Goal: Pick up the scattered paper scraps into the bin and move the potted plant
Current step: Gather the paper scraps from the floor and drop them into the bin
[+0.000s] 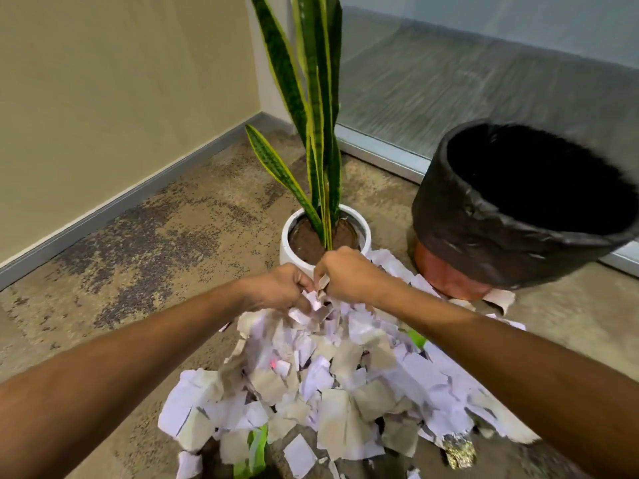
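Note:
A heap of white, grey and green paper scraps (332, 385) covers the carpet in front of me. Both hands meet at the heap's far end, just in front of the pot. My left hand (280, 288) grips a bunch of scraps with curled fingers. My right hand (345, 274) also pinches scraps, its fingers curled down into the pile. A snake plant with tall green, yellow-edged leaves stands in a white round pot (288, 250) right behind the hands. To the right stands the bin (460, 233), lined with a black bag, mouth open and dark inside.
A beige wall with a grey baseboard (114, 205) runs along the left. A glass partition with a metal bottom rail (380, 150) closes the corner behind the plant and bin. Bare mottled carpet (155, 257) lies to the left of the pile.

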`<state>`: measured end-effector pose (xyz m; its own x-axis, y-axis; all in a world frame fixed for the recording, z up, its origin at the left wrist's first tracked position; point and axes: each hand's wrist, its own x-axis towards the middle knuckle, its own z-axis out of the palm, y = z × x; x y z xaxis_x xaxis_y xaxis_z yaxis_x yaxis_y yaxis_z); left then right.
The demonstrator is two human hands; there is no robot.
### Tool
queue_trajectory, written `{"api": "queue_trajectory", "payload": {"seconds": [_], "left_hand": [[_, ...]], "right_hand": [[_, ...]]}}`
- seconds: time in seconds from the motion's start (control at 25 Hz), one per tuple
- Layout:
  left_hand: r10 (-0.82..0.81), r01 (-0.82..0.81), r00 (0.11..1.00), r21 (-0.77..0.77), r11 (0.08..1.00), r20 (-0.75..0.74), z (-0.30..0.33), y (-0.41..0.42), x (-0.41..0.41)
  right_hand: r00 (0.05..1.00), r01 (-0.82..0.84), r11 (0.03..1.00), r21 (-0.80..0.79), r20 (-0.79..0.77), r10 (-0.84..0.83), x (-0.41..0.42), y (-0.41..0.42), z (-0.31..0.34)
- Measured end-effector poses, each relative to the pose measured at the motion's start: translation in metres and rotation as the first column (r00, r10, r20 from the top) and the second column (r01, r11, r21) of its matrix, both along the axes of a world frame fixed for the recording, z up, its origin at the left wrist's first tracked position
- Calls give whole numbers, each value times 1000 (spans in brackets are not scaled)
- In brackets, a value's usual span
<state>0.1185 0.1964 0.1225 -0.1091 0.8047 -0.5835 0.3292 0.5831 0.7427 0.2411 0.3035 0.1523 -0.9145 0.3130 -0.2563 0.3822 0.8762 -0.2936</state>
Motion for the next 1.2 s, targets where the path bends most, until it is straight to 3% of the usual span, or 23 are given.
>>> {"api": "queue_trajectory", "payload": {"seconds": [0.12,0.24,0.44,0.52,0.72,0.92,1.08,1.2], "left_hand": [[-43,44,999,106,993,-6,35,40,31],[23,-47,996,272,961,91,73,85,64],[270,-345,939,542,767,214,127,162,102],[361,-395,914,598,697,183,140,192,118],[433,-222,889,684,695,-151,144,238,153],[276,142,831,663,735,-483,130,248,168],[188,271,817,649,711,-546,123,244,178],[269,306,819,781,544,-508,123,229,188]], "right_hand": [[994,107,994,25,-29,-107,37,31,43],[966,245,965,90,-111,-235,79,65,96],[821,500,856,135,-388,-418,118,124,152],[758,591,791,158,-445,-477,129,149,155],[668,699,707,106,-447,-594,150,182,133],[722,651,750,116,-401,-564,177,189,123],[764,616,765,188,-380,-521,200,193,122],[681,632,769,95,-541,-494,221,188,128]]}}
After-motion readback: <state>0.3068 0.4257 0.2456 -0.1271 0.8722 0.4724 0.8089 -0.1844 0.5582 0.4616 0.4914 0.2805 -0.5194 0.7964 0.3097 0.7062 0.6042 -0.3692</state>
